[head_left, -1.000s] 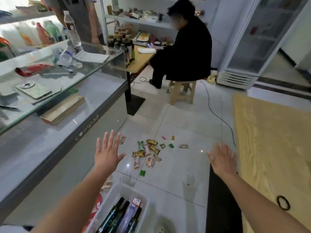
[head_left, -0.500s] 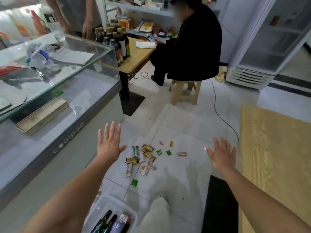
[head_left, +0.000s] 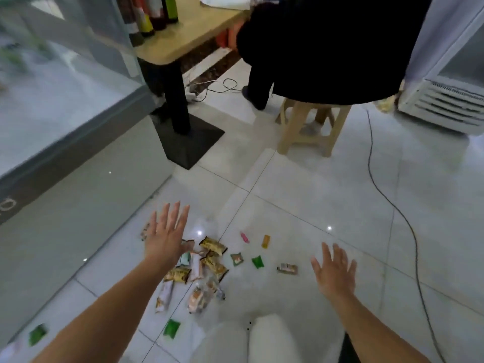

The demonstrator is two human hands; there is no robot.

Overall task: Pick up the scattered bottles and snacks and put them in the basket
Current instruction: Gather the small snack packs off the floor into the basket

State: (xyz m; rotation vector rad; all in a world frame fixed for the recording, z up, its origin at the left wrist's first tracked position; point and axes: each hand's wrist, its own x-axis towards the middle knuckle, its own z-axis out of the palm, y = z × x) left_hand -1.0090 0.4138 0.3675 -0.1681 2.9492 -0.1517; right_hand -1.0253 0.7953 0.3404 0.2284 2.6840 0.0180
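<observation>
From the head camera, looking down at a pale tiled floor (head_left: 327,195), both bare hands are stretched out in front, palms down and empty. The left hand (head_left: 166,237) has its fingers spread wide above the left edge of the snack pile (head_left: 196,271); whether it touches any packet cannot be told. The right hand (head_left: 335,271) is just as wide open, hovering over bare tile just beside a small brown wrapped snack (head_left: 287,269).

No basket shows in this view, so nothing can be said of what it holds. The snacks lie loose on the floor near the foot of the glass counter (head_left: 78,184): gold and black packets, pale ones, a few green sachets (head_left: 257,262), a pink sweet (head_left: 245,237) and an orange one (head_left: 266,241) set a little apart. One more green sachet (head_left: 171,328) lies nearer the camera, another (head_left: 37,334) close to the counter's bottom edge.

Bottles (head_left: 154,14) stand at the near corner of a wooden table (head_left: 183,40); their labels are too blurred to read. Faint letters on the counter's front at far left cannot be read either. A seated person in black (head_left: 327,48) is on a tan stool (head_left: 306,127), and a white fridge (head_left: 450,74) stands at right, with a black cable (head_left: 387,200) trailing across the tiles.
</observation>
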